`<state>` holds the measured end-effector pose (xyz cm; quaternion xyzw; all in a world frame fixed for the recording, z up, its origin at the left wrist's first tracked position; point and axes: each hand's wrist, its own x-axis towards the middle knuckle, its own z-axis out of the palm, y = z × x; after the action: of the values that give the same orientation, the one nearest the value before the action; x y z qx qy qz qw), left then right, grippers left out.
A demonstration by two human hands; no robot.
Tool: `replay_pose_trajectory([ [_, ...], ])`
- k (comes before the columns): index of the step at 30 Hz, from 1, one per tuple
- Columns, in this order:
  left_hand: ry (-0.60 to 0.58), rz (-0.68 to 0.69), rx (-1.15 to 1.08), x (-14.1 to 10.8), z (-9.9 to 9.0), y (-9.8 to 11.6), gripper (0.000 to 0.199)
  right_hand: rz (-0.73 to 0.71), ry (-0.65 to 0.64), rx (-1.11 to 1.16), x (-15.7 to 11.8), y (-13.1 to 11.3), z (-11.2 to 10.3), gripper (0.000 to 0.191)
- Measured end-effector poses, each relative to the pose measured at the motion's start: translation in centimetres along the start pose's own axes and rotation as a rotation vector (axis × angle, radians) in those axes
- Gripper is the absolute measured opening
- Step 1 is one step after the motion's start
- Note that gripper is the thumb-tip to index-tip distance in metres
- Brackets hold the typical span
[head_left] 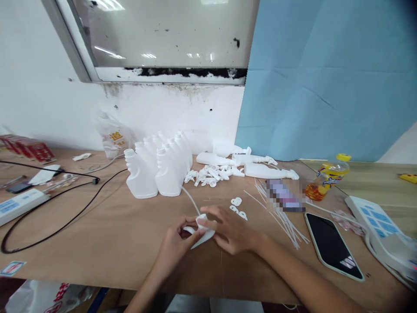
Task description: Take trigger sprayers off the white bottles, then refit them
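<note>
A white trigger spray head [206, 237] is between my two hands, over the front middle of the table. My left hand [178, 238] is closed around its trigger side. With fingers and thumb, my right hand [233, 229] pinches the collar end. A thin white dip tube [191, 198] sticks out of that end toward the bottles. Behind stand several white empty-necked bottles [169, 176] in rows. A heap of white spray heads [211, 174] lies to their right. Several small white rings [239, 208] and a spread of loose dip tubes [286, 221] lie right of my hands.
Several white spray bottles [270, 171] with heads lie on their sides at the back. On the right are a phone [334, 245], a drink bottle [329, 176] and a power strip [381, 226]. A black cable [65, 226] loops across the left.
</note>
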<state>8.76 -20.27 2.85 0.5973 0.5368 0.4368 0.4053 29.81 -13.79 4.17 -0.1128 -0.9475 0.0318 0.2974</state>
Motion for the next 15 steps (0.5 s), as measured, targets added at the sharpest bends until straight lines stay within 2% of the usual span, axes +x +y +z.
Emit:
replay_pose_trajectory([
  [3, -0.087, 0.0, 0.018, 0.3, -0.5, 1.6, 0.037, -0.166, 0.065, -0.155, 0.0, 0.6, 0.0, 0.054],
  [5, -0.061, 0.074, 0.072, 1.1, -2.3, 2.7, 0.038, -0.166, 0.184, -0.166, -0.4, 0.9, -0.6, 0.049],
  [6, 0.033, 0.139, 0.12, 1.8, -3.6, 3.0, 0.037, -0.135, 0.255, -0.155, -0.6, 1.1, -1.0, 0.048],
  [8, 0.432, 0.311, 0.232, 4.0, -7.0, 3.3, 0.038, 0.011, 0.449, -0.114, -1.4, 1.7, -2.1, 0.048],
  [9, 0.682, 0.372, 0.311, 5.3, -8.8, 3.1, 0.043, 0.126, 0.567, -0.078, -1.7, 2.1, -2.6, 0.046],
  [10, 0.858, 0.394, 0.399, 6.8, -10.5, 2.8, 0.052, 0.259, 0.684, -0.018, -2.1, 2.5, -3.1, 0.043],
  [11, 0.97, 0.382, 0.469, 8.3, -12.1, 2.3, 0.061, 0.393, 0.797, 0.07, -2.3, 3.1, -3.6, 0.038],
  [13, 1.059, 0.294, 0.541, 10.9, -14.5, 1.3, 0.077, 0.598, 0.984, 0.323, -2.6, 4.4, -4.4, 0.028],
  [15, 1.032, 0.208, 0.532, 12.6, -15.9, 0.3, 0.087, 0.675, 1.077, 0.636, -2.6, 5.8, -5.0, 0.026],
])
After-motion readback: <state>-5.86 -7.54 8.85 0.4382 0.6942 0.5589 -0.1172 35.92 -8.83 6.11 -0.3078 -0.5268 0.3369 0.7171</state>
